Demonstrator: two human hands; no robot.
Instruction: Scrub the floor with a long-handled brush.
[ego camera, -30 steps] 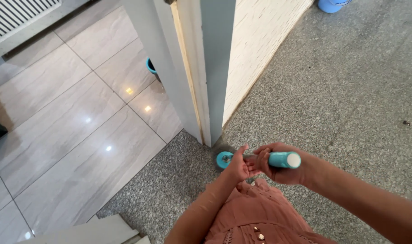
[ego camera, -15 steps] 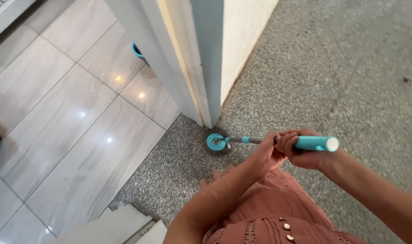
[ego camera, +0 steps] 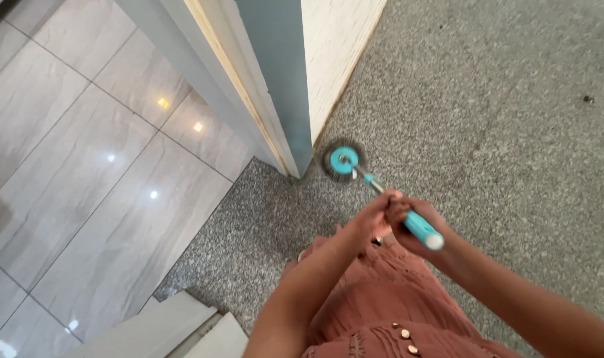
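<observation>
Both hands grip the handle of a mop. My right hand (ego camera: 411, 229) wraps the teal grip near its white end cap. My left hand (ego camera: 371, 215) holds the metal shaft just below it. The round mop head (ego camera: 342, 161), teal hub with grey strands, rests on the speckled grey floor (ego camera: 487, 132) right beside the corner of the door frame (ego camera: 262, 86). A rust-coloured dress fills the bottom of the view.
A white textured wall (ego camera: 335, 40) runs up from the frame's corner. Glossy grey tiles (ego camera: 83, 172) cover the floor to the left. A pale flat board (ego camera: 163, 328) lies at the bottom left. A small dark speck (ego camera: 587, 99) sits on the floor at right.
The mop head has slid right along the floor, from in front of the door frame to its right-hand corner. The handle has swung from level to steeply tilted, and the view shifted.
</observation>
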